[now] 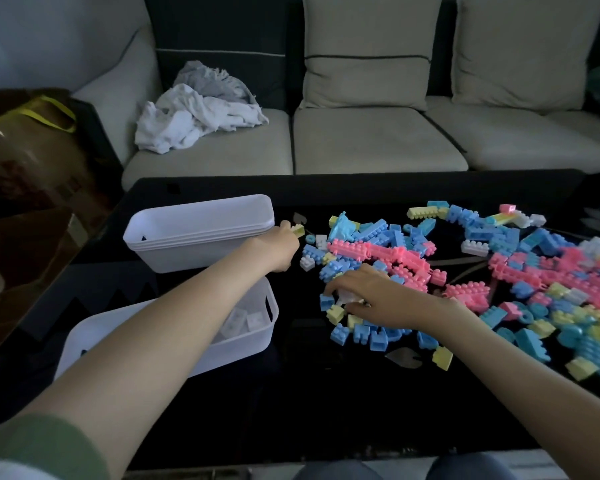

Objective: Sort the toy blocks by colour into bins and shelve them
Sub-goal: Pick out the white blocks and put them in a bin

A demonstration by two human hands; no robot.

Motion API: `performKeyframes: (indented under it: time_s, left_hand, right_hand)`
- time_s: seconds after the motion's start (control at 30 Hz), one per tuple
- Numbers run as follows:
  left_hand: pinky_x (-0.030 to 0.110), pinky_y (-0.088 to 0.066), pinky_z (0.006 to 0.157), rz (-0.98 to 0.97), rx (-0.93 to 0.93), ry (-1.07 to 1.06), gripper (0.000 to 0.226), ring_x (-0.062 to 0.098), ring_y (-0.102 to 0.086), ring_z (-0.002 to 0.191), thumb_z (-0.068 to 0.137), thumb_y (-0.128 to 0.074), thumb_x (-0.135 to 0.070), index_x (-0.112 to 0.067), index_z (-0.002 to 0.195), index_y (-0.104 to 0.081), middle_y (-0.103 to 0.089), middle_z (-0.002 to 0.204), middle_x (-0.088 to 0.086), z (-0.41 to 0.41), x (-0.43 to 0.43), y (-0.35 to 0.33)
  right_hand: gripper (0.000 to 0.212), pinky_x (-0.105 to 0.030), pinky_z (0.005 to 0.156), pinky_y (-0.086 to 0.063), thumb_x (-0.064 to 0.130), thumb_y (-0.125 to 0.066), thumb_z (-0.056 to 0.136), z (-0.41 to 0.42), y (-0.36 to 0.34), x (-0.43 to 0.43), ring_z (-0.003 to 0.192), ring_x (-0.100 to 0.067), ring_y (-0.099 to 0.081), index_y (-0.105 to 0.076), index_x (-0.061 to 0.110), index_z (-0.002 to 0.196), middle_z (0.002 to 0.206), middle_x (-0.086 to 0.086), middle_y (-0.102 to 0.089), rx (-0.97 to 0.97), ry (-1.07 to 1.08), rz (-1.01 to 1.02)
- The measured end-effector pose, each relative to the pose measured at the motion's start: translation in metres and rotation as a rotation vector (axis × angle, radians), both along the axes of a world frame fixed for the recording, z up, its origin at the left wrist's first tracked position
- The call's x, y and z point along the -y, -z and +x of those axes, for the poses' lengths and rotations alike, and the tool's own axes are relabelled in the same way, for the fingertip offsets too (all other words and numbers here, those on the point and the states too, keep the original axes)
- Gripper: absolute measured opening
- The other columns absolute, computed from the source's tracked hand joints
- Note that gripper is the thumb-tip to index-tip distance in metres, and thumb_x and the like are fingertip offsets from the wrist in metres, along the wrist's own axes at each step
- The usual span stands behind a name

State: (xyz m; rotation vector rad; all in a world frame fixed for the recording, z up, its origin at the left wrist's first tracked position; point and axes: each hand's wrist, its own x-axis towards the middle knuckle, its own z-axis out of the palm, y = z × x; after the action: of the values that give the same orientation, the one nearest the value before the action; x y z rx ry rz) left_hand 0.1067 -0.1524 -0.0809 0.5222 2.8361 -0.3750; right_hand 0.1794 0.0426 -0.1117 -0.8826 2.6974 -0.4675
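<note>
A heap of pink, blue, yellow and white toy blocks covers the right half of the black table. My left hand pinches a small yellow block just right of the stacked white bins. A nearer white bin holds a few white blocks and lies partly under my left forearm. My right hand rests on the left edge of the heap, its fingers curled round a white block.
A beige sofa with cushions runs behind the table; crumpled white and grey cloths lie on its left seat. A brown bag with a yellow handle stands at the far left. My knees show at the table's near edge.
</note>
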Motion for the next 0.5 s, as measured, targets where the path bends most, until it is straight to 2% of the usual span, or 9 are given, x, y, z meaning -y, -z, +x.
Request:
performKeyframes:
  time_s: [0.07, 0.17, 0.23, 0.3, 0.37, 0.43, 0.5]
  left_hand:
    - [0.03, -0.037, 0.065, 0.02, -0.013, 0.026, 0.022, 0.023, -0.044, 0.076, 0.094, -0.052, -0.012, 0.005, 0.107, -0.059, -0.043, 0.115, 0.017, 0.003, 0.001, -0.001]
    - [0.036, -0.043, 0.067, 0.11, -0.015, 0.036, 0.021, 0.03, -0.056, 0.083, 0.093, -0.05, -0.018, 0.0, 0.098, -0.06, -0.057, 0.107, 0.017, 0.006, -0.001, -0.002]
    - [0.033, -0.041, 0.059, 0.226, 0.035, -0.028, 0.026, 0.028, -0.059, 0.082, 0.091, -0.051, -0.02, -0.003, 0.11, -0.053, -0.059, 0.095, 0.014, 0.008, -0.003, -0.004]
    - [0.028, -0.035, 0.049, 0.299, 0.08, -0.093, 0.048, 0.02, -0.053, 0.07, 0.09, -0.053, -0.025, -0.005, 0.132, -0.04, -0.052, 0.083, 0.004, 0.01, -0.006, -0.006]
    - [0.026, -0.035, 0.047, 0.296, 0.1, -0.117, 0.063, 0.016, -0.05, 0.066, 0.09, -0.053, -0.031, -0.009, 0.143, -0.028, -0.051, 0.086, 0.002, 0.01, -0.009, -0.005]
    - [0.025, -0.038, 0.049, 0.3, 0.152, -0.157, 0.058, 0.014, -0.051, 0.063, 0.092, -0.05, -0.032, -0.011, 0.141, -0.028, -0.053, 0.09, 0.002, 0.008, -0.01, 0.0]
    - [0.028, -0.044, 0.059, 0.279, 0.237, -0.206, 0.051, 0.018, -0.057, 0.08, 0.094, -0.045, -0.031, -0.013, 0.14, -0.029, -0.055, 0.101, 0.006, 0.005, -0.01, 0.004]
  right_hand:
    - [0.031, -0.031, 0.099, -0.03, 0.02, -0.05, 0.096, -0.001, 0.0, 0.003, 0.107, -0.009, -0.032, -0.046, 0.027, 0.126, 0.124, 0.009, -0.05, -0.006, 0.019, 0.008]
    - [0.028, -0.03, 0.095, -0.029, 0.023, -0.052, 0.095, -0.002, 0.0, 0.005, 0.107, -0.01, -0.034, -0.048, 0.026, 0.123, 0.119, 0.011, -0.052, -0.023, 0.032, 0.005]
    - [0.025, -0.029, 0.09, -0.029, 0.025, -0.052, 0.095, -0.002, 0.002, 0.005, 0.103, -0.011, -0.033, -0.048, 0.027, 0.12, 0.111, 0.012, -0.05, -0.02, 0.041, 0.004]
    - [0.022, -0.032, 0.088, -0.031, 0.027, -0.051, 0.095, -0.002, 0.004, 0.005, 0.101, -0.015, -0.034, -0.047, 0.03, 0.117, 0.105, 0.01, -0.048, -0.007, 0.055, 0.006]
    - [0.02, -0.034, 0.09, -0.033, 0.028, -0.05, 0.095, -0.002, 0.005, 0.006, 0.1, -0.017, -0.035, -0.047, 0.03, 0.115, 0.104, 0.008, -0.049, -0.018, 0.05, 0.023]
    - [0.019, -0.032, 0.091, -0.031, 0.027, -0.049, 0.096, 0.0, 0.004, 0.006, 0.101, -0.017, -0.036, -0.047, 0.027, 0.115, 0.106, 0.005, -0.051, -0.046, 0.037, 0.033]
    - [0.021, -0.027, 0.087, -0.027, 0.026, -0.047, 0.097, 0.002, 0.001, 0.006, 0.1, -0.014, -0.035, -0.048, 0.021, 0.117, 0.106, 0.006, -0.049, -0.078, 0.03, 0.017]
